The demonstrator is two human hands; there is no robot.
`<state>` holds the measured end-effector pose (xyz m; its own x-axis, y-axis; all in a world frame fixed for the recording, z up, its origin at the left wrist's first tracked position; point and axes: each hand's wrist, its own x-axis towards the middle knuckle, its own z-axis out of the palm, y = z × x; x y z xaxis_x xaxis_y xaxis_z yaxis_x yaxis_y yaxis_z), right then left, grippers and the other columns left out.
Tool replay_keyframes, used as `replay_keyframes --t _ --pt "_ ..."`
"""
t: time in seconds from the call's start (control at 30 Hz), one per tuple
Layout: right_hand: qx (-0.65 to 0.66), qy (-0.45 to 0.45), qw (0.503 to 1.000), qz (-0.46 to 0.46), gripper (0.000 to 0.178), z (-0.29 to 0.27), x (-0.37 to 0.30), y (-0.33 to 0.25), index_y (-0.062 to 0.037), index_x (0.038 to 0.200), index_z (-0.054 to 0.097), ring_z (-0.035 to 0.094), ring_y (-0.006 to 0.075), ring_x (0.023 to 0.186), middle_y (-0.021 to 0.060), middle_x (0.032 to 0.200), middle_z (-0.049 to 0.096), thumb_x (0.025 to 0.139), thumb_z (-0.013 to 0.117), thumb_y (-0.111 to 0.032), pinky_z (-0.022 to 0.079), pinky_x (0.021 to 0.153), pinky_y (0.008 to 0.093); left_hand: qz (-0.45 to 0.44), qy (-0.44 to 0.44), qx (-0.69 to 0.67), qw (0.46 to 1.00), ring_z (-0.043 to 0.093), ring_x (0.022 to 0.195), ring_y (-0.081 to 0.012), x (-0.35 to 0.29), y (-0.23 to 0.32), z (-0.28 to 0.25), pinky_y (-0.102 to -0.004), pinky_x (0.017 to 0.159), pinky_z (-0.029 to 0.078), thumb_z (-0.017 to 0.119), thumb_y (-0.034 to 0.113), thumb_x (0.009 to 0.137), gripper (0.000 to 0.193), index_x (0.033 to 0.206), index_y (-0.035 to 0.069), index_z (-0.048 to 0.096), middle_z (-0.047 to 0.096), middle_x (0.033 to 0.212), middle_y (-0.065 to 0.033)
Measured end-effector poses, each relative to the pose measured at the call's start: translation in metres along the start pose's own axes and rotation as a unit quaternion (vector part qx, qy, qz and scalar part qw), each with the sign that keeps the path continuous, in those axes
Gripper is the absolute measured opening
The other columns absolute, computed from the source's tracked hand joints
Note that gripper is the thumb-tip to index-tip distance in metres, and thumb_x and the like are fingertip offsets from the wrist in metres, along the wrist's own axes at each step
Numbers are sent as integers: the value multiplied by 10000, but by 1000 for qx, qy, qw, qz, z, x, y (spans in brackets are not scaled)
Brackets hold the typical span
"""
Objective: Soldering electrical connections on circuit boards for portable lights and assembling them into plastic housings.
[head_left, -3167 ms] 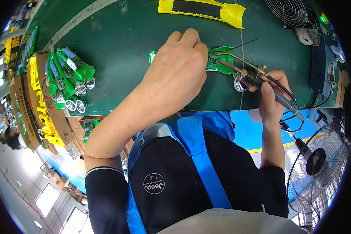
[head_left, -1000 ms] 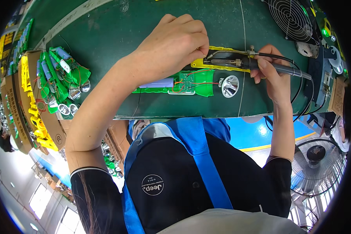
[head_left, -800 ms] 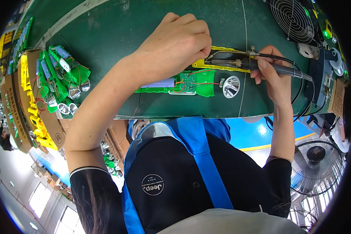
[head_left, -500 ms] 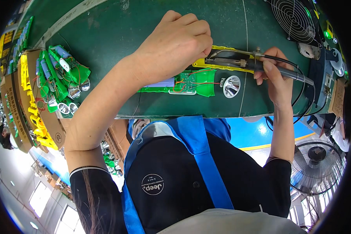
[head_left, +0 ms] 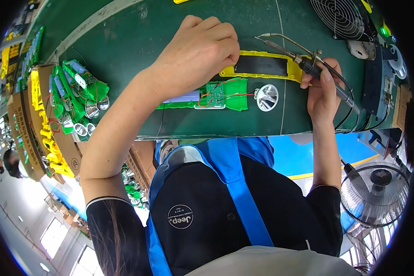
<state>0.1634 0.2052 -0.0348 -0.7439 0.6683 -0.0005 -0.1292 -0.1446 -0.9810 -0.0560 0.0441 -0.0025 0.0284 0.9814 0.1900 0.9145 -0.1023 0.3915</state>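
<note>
My right hand (head_left: 324, 89) grips a soldering iron (head_left: 312, 69) with a thin metal solder-feed tube. The iron's tip points left, over the bench beyond a yellow plastic shell (head_left: 293, 73). A dark strip lies inside the shell, and my right fingertips are at its right end. My left hand (head_left: 200, 53) is closed at the shell's left end; what its fingers pinch is hidden. Nearer to me, a green half-shell (head_left: 238, 92) bears a circuit board (head_left: 215, 95) and a blue cylindrical battery (head_left: 183, 97), partly behind my left wrist. Wires run from the board to a silver reflector (head_left: 267, 98).
Several green assemblies (head_left: 73, 94) with batteries and reflectors are heaped at the left. Beside them, yellow parts (head_left: 48, 138) line a cardboard box (head_left: 62, 142). A round fan grille (head_left: 339, 18) stands at the far right, near a dark device (head_left: 375, 87) with cables.
The soldering iron's tip has lifted away from the yellow shell toward the far side, uncovering the dark strip. My left hand has shifted slightly left. The whole view has shifted a little.
</note>
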Motion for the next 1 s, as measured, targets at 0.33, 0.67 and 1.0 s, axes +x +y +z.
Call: replay_keyframes --t 0.33,0.67,1.0 --pt "5 -1 999 -47 275 -2 -1 5 16 986 454 524 161 650 138 767 564 888 506 -236 428 598 256 1 -5 0 1000 511 833 -184 1 1 -1 -334 774 346 619 125 742 37 732 93 604 546 838 -10" --pt "-1 12 999 -52 271 -1 -3 6 11 984 451 524 163 643 139 756 566 889 507 -237 419 593 254 -9 -34 -10 999 499 861 -199 0 4 -4 -332 816 341 613 88 754 51 774 84 566 523 882 -22" --pt "2 17 998 -61 269 -1 -1 6 9 980 453 523 163 644 143 753 569 888 507 -237 415 593 253 -9 4 -73 997 505 824 -206 -2 0 -10 -337 774 358 624 83 756 59 810 101 608 519 875 -24"
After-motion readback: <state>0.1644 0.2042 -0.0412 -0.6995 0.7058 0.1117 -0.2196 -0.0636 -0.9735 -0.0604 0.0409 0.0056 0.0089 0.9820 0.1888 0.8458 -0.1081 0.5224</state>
